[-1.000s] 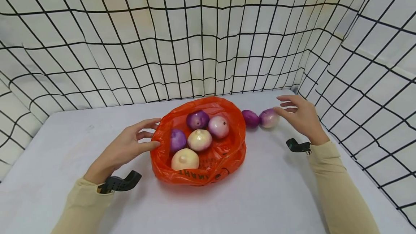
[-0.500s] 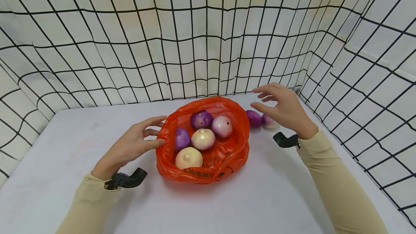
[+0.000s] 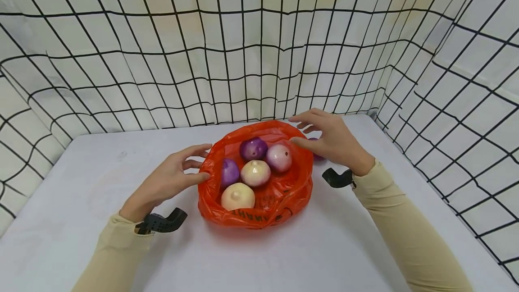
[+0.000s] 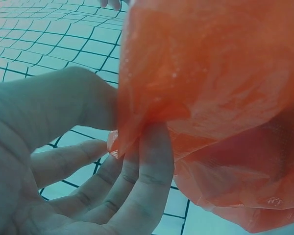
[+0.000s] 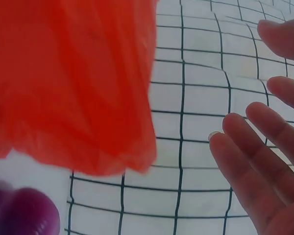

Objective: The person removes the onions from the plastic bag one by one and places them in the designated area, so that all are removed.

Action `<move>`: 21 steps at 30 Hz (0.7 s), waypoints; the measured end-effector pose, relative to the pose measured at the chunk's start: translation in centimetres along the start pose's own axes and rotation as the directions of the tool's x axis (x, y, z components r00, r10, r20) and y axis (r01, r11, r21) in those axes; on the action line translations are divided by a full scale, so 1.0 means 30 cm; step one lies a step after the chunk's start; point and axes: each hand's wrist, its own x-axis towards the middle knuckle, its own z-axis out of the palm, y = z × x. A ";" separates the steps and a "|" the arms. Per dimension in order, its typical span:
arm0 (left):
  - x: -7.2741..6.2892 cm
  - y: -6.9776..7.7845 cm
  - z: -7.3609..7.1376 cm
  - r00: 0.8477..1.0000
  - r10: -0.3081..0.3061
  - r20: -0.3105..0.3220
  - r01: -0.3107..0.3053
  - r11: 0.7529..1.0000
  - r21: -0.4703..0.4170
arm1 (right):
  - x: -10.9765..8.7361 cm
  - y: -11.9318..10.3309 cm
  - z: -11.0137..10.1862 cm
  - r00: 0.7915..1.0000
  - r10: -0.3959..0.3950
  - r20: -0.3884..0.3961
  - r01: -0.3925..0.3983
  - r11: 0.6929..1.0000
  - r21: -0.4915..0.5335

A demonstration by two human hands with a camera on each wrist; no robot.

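Observation:
A red plastic bag (image 3: 298,188) stands with its mouth wide, several onions inside. Among them are a purple onion (image 3: 253,149), a pale pinkish onion (image 3: 278,157) and a whitish onion (image 3: 238,196) near the front. My left hand (image 3: 174,177) holds the bag's left rim between thumb and fingers; in the left wrist view the plastic (image 4: 186,63) bunches at the fingertips. My right hand (image 3: 334,139) hovers at the bag's right rim, fingers spread and nothing held. In the right wrist view its fingers (image 5: 245,171) are apart from the plastic.
Right of the bag, a purple onion (image 3: 318,156) lies on the white table (image 3: 259,260), partly hidden under my right hand. Black wire mesh (image 3: 239,62) rises along the back, with more mesh (image 3: 466,148) at the right side.
My right hand has moved left from beside the loose onions to the bag's right rim, now covering most of them. My left hand keeps its hold on the rim.

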 end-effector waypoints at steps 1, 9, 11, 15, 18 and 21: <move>0.000 0.000 0.001 1.000 -0.001 0.001 0.001 1.000 0.000 | 0.001 -0.008 0.008 1.000 -0.001 0.008 0.001 1.000 0.016; -0.002 0.006 0.003 1.000 -0.007 0.000 0.007 1.000 0.001 | 0.016 -0.076 0.102 0.997 -0.059 0.049 0.055 0.995 0.081; -0.001 0.007 0.003 1.000 -0.007 0.001 0.007 1.000 0.005 | 0.021 -0.089 0.127 0.995 -0.073 0.065 0.066 0.992 0.110; 0.002 0.008 0.005 1.000 -0.003 0.001 0.003 1.000 0.007 | 0.021 -0.107 0.169 0.994 -0.074 0.080 0.061 0.986 0.154; 0.003 0.008 0.006 1.000 -0.005 0.003 0.005 1.000 0.008 | 0.014 -0.113 0.198 0.994 -0.078 0.082 0.062 0.982 0.178; 0.001 0.008 0.007 1.000 -0.011 0.006 0.011 1.000 0.014 | 0.005 -0.112 0.225 0.992 -0.087 0.087 0.070 0.981 0.183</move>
